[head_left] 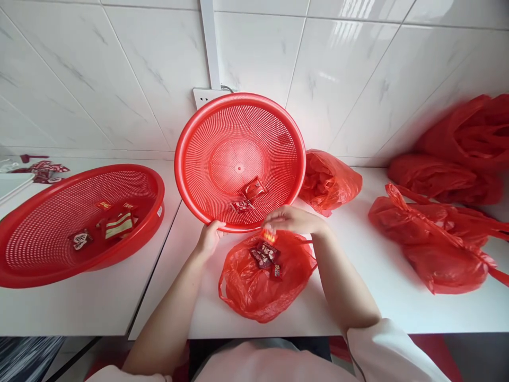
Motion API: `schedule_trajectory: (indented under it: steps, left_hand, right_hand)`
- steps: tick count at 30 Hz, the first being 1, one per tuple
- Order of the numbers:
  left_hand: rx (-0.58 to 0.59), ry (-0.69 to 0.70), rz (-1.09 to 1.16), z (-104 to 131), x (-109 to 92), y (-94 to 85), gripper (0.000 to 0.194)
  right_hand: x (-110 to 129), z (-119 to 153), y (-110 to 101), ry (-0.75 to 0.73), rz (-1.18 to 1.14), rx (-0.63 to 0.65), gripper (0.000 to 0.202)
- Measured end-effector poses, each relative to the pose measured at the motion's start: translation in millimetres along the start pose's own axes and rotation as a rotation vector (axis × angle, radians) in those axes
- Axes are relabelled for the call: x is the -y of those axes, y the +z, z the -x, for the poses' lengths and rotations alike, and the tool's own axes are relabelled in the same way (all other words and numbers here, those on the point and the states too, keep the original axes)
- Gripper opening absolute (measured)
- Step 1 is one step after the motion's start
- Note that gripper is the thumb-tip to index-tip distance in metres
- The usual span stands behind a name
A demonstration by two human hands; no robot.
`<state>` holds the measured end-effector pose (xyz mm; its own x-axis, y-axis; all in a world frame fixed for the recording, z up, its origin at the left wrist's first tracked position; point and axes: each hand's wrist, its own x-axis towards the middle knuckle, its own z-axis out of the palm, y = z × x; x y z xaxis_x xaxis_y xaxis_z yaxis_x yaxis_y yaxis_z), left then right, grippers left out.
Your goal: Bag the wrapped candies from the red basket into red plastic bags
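Note:
My left hand (210, 237) grips the near rim of a red plastic colander (238, 114), which is tilted up toward me. Two red snack packets (254, 188) lie in its lower part. At the right of that rim, my right hand (292, 219) has its fingers curled together on a small red-and-yellow packet (269, 236), blurred by motion. Directly below it, a red plastic bag (246, 297) sits open on the table. Several dark red packets (265, 253) are inside the bag, along with a smaller red one (276, 272).
Left stands a second red colander (149, 223) holding several packets. Behind it are wrappers (47, 171) and a white tray edge (14, 187). To the right are a filled red bag (334, 180), tied red bags (441, 244) and stacked red bags (445, 178). The tiled wall (254, 53) closes the back.

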<state>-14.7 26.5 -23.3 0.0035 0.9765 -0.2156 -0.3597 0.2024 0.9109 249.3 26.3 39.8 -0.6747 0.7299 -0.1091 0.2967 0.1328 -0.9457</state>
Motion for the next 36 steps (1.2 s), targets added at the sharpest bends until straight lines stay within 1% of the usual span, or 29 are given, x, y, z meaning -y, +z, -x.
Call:
schedule_trajectory:
  steps: [1,2,3,6,7,8,9,11,12,14,16,18,19,20,22,23,24,25,28,30,33,36]
  left_hand:
    - [0.043,-0.011,0.007,-1,1,-0.7,0.004]
    - [0.089,-0.023,0.017,-1,3,-1.3,0.004]
    - [0.134,-0.033,0.026,-2,4,-1.7,0.006]
    - [0.212,-0.053,0.035,-1,9,-1.0,0.012]
    - [0.228,-0.056,0.039,0,10,-0.1,0.015]
    - [0.245,-0.057,0.049,2,12,0.8,0.016]
    - [0.261,-0.059,0.061,3,13,1.7,0.017]
    - [0.27,-0.065,0.079,4,14,2.9,0.012]
    - [0.261,-0.068,0.082,4,14,3.1,0.009]
    - [0.238,-0.075,0.084,3,15,3.1,0.009]
    - [0.23,-0.081,0.096,2,14,2.6,0.014]
    - [0.235,-0.082,0.115,0,13,1.7,0.022]
    - [0.226,-0.075,0.121,-1,12,1.1,0.023]
    - [0.209,-0.063,0.124,-3,11,0.3,0.022]
    - [0.157,-0.04,0.118,-5,9,-1.6,0.015]
    - [0.131,-0.032,0.112,-6,7,-2.6,0.012]
    - [0.108,-0.022,0.11,-6,6,-3.5,0.009]
    - [0.095,-0.014,0.109,-7,4,-4.3,0.009]
    - [0.074,0.016,0.119,-7,-2,-5.4,0.014]
    - [0.065,0.023,0.13,-6,-5,-5.0,0.014]
    - [0.079,0.013,0.142,-5,-7,-3.4,0.016]
    - [0.099,0.007,0.142,-3,-6,-2.2,0.018]
  right_hand:
    - [1,2,0,0.022,0.063,0.078,0.032]
    - [2,1,2,0.03,0.127,0.094,0.034]
    - [2,0,4,0.022,0.191,0.04,0.036]
    - [-4,-15,15,-0.075,0.36,-0.298,0.033]
    - [-8,-21,20,-0.109,0.408,-0.382,0.033]
    - [-12,-28,25,-0.134,0.455,-0.421,0.038]
    - [-17,-34,30,-0.143,0.5,-0.418,0.047]
    - [-26,-43,39,-0.114,0.58,-0.337,0.069]
    - [-30,-45,43,-0.089,0.611,-0.29,0.077]
    - [-33,-48,49,-0.05,0.656,-0.225,0.083]
    - [-32,-46,50,-0.039,0.678,-0.207,0.086]
    - [-27,-43,49,-0.071,0.668,-0.201,0.091]
    - [-24,-41,48,-0.109,0.647,-0.202,0.089]
    - [-21,-39,47,-0.156,0.611,-0.208,0.081]
    - [-15,-37,45,-0.234,0.476,-0.245,0.055]
    - [-13,-37,45,-0.249,0.371,-0.28,0.042]
    - [-11,-37,45,-0.248,0.239,-0.32,0.034]
    - [-9,-38,46,-0.235,0.084,-0.36,0.031]
    - [-7,-41,46,-0.195,-0.403,-0.458,0.031]
    - [-7,-43,45,-0.179,-0.623,-0.488,0.032]
    - [-5,-43,42,-0.17,-0.752,-0.511,0.031]
    - [-2,-41,40,-0.174,-0.758,-0.569,0.032]
